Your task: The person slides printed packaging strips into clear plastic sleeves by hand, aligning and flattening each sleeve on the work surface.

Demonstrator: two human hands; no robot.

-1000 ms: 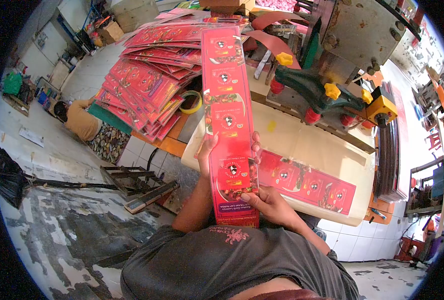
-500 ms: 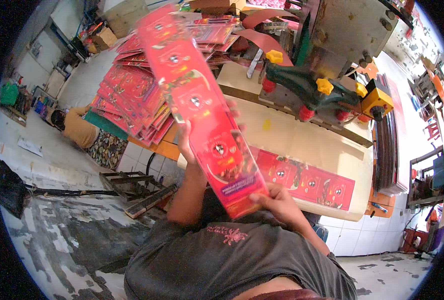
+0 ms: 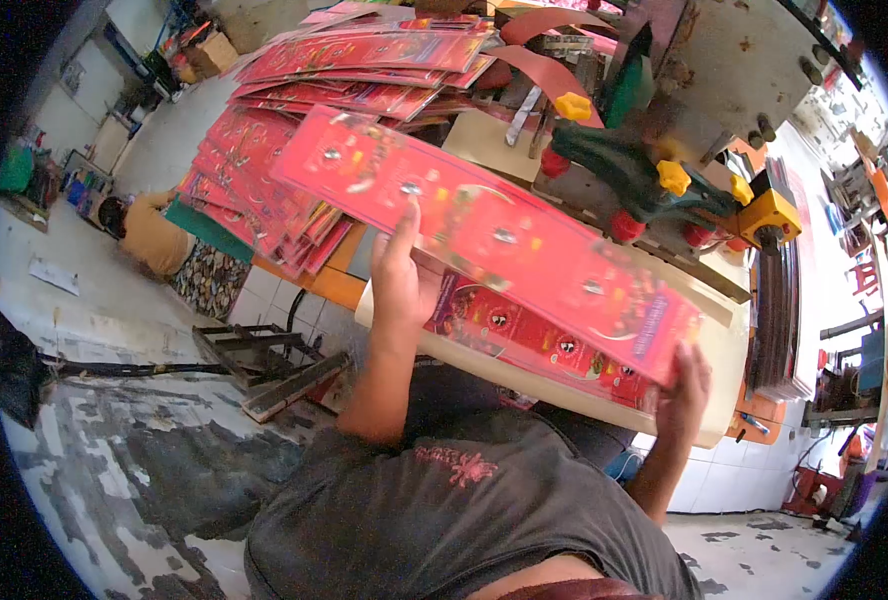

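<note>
A long red printed sheet (image 3: 546, 255) with food pictures and round logos slants across the view, held in both hands and slightly blurred. My left hand (image 3: 404, 280) is closed on its lower edge, left of the middle, the thumb lying over the print. At the sheet's right end, my right hand (image 3: 682, 388) grips the corner. Below it, a second red printed sheet (image 3: 509, 322) lies on a cream board (image 3: 706, 428) in front of a press (image 3: 744, 70). The held sheet partly covers the lower one.
Stacks of similar red sheets (image 3: 254, 180) spread over the table at the left and back. The press carries yellow knobs (image 3: 673, 178) and a yellow switch box (image 3: 770, 217). Dark boards (image 3: 779, 300) stand at the right. A person (image 3: 157, 235) is low on the floor at far left.
The held sheet has swung from steep to nearly level, its right end moving right over the board. My right hand moved right with it; my left hand now grips the lower edge.
</note>
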